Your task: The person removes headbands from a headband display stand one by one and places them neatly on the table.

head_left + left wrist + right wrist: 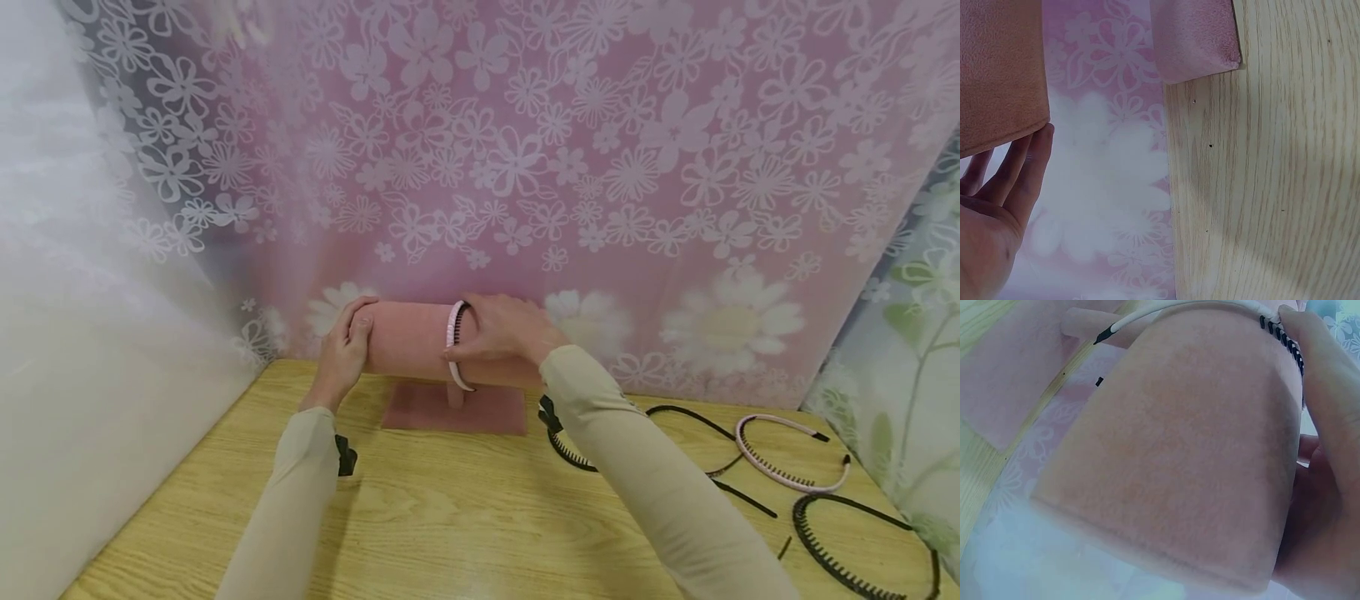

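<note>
A pink plush headband stand (408, 337) has a thick horizontal roll on a short post and a flat base (420, 408). My left hand (341, 354) grips the roll's left end, its fingers around the edge (1013, 169) in the left wrist view. A pale pink headband (453, 333) with dark teeth inside sits around the middle of the roll. My right hand (506, 327) pinches this headband between thumb and fingers from the right side. In the right wrist view the headband (1191, 305) arches over the roll, and one dark tip hangs free beside it.
Several headbands lie on the wooden table (450, 500) at the right: a pink one (780, 475), a black toothed one (832, 558) and a thin black one (690, 414), partly behind my right sleeve. A flowered pink curtain (517, 167) hangs close behind the stand.
</note>
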Demonstrator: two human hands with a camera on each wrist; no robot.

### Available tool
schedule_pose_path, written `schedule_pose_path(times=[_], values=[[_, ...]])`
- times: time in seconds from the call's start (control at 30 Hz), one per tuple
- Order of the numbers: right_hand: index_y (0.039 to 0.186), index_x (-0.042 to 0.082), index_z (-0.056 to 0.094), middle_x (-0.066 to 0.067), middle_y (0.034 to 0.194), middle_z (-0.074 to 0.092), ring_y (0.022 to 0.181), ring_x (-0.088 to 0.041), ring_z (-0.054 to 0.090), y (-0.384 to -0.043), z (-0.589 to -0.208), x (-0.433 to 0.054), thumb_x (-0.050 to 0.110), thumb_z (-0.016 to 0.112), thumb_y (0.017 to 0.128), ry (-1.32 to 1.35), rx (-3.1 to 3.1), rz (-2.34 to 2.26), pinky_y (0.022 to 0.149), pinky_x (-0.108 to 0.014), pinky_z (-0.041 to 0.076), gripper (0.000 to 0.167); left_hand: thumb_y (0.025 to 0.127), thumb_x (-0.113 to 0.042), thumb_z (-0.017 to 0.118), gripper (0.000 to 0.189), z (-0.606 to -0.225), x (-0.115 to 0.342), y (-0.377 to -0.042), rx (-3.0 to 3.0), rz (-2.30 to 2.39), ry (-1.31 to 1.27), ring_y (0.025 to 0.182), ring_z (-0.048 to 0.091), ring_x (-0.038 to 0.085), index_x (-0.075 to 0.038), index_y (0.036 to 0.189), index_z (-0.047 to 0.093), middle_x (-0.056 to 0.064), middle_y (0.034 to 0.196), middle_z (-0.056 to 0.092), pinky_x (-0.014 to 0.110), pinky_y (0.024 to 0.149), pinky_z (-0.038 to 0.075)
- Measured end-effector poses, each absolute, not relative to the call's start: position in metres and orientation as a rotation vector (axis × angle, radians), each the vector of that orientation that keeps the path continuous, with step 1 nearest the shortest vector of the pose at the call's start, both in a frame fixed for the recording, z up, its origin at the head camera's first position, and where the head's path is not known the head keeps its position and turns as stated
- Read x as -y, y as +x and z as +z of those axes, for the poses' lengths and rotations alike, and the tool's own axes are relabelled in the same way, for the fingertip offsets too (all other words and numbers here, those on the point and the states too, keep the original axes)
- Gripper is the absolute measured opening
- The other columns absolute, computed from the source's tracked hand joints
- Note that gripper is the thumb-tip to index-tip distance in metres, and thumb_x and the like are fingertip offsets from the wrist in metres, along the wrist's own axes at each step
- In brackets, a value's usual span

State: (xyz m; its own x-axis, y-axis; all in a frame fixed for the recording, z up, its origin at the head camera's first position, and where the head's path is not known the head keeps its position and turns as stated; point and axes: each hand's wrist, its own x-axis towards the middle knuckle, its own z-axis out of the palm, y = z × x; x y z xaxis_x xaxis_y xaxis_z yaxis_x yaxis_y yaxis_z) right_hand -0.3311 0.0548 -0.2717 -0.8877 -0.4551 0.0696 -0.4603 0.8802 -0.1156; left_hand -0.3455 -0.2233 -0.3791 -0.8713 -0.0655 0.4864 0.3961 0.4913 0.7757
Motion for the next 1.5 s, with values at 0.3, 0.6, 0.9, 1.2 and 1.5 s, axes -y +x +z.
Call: schedule_pose_path(times=[0.3, 0.6, 0.9, 1.2, 1.5], values=[[0.149, 0.017, 0.045, -0.007, 0.142, 0.061, 0.131, -0.032, 0.058, -0.329, -0.274, -0.065, 0.075, 0.069, 0.078, 0.775, 2.964, 0.237, 0.107, -0.055, 0.046, 0.094, 0.106, -0.058, 0.039, 0.05, -0.381, 0.223, -0.345, 2.289, -1.367, -0.27, 0.124, 0.06, 0.041, -0.033, 0.149, 0.05, 0.01, 0.154, 0.051, 0.063, 0.101, 0.046], [0.148, 0.019, 0.046, -0.006, 0.142, 0.061, 0.131, -0.032, 0.058, -0.327, -0.276, -0.071, 0.075, 0.069, 0.078, 0.773, 2.961, 0.228, 0.105, -0.056, 0.047, 0.092, 0.106, -0.059, 0.037, 0.051, -0.382, 0.223, -0.344, 2.297, -1.368, -0.262, 0.124, 0.06, 0.041, -0.033, 0.149, 0.049, 0.01, 0.155, 0.05, 0.063, 0.102, 0.046], [0.152, 0.019, 0.043, -0.006, 0.149, 0.057, 0.134, -0.033, 0.057, -0.325, -0.276, -0.079, 0.076, 0.068, 0.078, 0.774, 2.954, 0.18, 0.104, -0.059, 0.047, 0.096, 0.106, -0.059, 0.037, 0.051, -0.383, 0.223, -0.344, 2.3, -1.372, -0.26, 0.123, 0.061, 0.042, -0.033, 0.149, 0.049, 0.01, 0.155, 0.05, 0.063, 0.101, 0.046], [0.153, 0.016, 0.042, -0.009, 0.151, 0.055, 0.136, -0.035, 0.054, -0.324, -0.277, -0.087, 0.073, 0.07, 0.078, 0.773, 2.948, 0.21, 0.107, -0.059, 0.046, 0.098, 0.106, -0.058, 0.037, 0.051, -0.381, 0.222, -0.344, 2.301, -1.365, -0.267, 0.121, 0.062, 0.042, -0.034, 0.15, 0.049, 0.011, 0.154, 0.05, 0.063, 0.1, 0.047], [0.151, 0.015, 0.045, -0.008, 0.146, 0.059, 0.129, -0.033, 0.06, -0.324, -0.278, -0.098, 0.071, 0.073, 0.077, 0.794, 2.913, 0.26, 0.105, -0.053, 0.05, 0.096, 0.106, -0.058, 0.037, 0.051, -0.381, 0.222, -0.345, 2.303, -1.367, -0.274, 0.122, 0.061, 0.041, -0.034, 0.15, 0.048, 0.01, 0.155, 0.049, 0.063, 0.1, 0.047]])
